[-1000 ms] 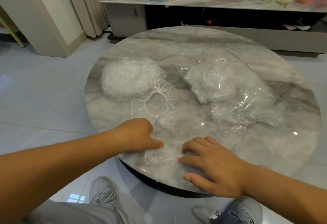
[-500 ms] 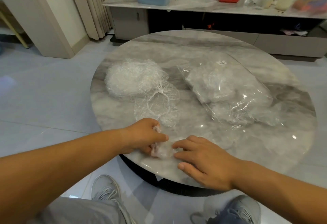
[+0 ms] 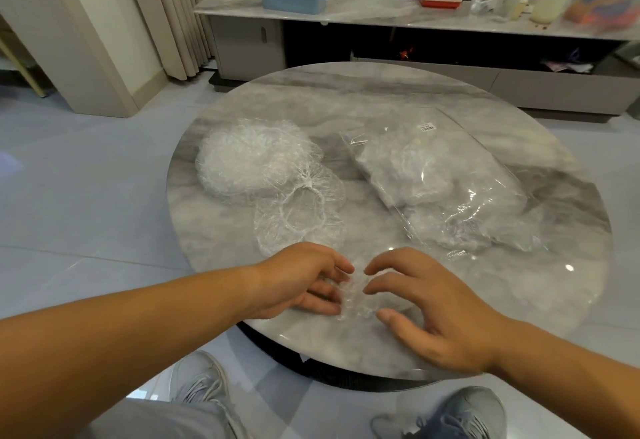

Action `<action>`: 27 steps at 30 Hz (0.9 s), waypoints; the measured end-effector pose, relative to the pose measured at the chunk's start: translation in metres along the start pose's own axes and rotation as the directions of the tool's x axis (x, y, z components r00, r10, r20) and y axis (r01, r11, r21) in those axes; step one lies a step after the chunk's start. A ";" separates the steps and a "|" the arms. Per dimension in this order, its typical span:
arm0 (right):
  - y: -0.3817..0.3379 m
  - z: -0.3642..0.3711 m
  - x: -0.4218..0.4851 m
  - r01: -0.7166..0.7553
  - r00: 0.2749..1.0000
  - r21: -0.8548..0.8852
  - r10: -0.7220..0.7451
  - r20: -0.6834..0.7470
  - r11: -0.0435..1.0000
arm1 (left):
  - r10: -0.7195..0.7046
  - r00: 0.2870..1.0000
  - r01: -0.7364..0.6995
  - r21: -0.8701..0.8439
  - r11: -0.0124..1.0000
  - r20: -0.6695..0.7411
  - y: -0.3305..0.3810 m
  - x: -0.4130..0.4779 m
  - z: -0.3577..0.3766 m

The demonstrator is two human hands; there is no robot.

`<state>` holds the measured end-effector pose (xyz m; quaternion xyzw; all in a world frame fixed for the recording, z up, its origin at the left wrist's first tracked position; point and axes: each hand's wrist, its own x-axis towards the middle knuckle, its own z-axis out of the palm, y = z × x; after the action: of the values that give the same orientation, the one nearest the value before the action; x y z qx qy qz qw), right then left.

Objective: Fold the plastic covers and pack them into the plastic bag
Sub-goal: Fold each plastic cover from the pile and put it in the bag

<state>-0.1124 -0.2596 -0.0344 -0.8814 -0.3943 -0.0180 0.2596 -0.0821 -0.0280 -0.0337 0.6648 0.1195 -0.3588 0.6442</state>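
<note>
The left grip (image 3: 298, 279) hides part of the cover (image 3: 356, 295); whether it pinches it is unclear. The bag label (image 3: 426, 126) is too small to read.
</note>
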 end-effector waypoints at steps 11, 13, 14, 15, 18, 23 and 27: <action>0.008 0.007 -0.005 0.076 0.948 -0.221 -0.002 0.317 0.972 | -0.007 0.999 0.007 -0.007 1.000 0.035 0.007 0.002 0.002; 0.008 0.008 -0.007 0.065 0.948 -0.197 0.002 0.320 0.978 | 0.047 0.998 -0.043 0.114 0.993 -0.035 0.005 0.004 0.001; 0.008 0.009 -0.008 0.058 0.948 -0.182 0.003 0.319 0.982 | 0.113 0.991 -0.093 0.232 0.968 -0.072 0.004 0.007 0.000; 0.008 0.010 -0.008 0.060 0.949 -0.169 -0.003 0.317 0.984 | 0.200 0.975 -0.148 0.391 0.908 -0.095 0.004 0.010 -0.003; 0.009 0.010 -0.013 0.077 0.946 -0.124 -0.033 0.323 0.989 | 0.351 0.936 -0.203 0.763 0.614 -0.033 0.011 0.018 -0.004; 0.015 0.011 -0.017 0.112 0.933 -0.071 -0.081 0.351 0.991 | 0.233 0.972 -0.163 0.826 0.539 0.040 0.022 0.027 0.006; 0.016 0.013 -0.018 0.087 0.970 -0.057 -0.071 0.232 0.995 | 0.118 0.993 -0.073 0.801 0.595 0.002 0.020 0.032 0.005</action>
<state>-0.1156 -0.2744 -0.0571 -0.8692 -0.4557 0.0607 0.1819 -0.0484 -0.0451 -0.0376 0.8969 -0.0728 -0.3223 0.2941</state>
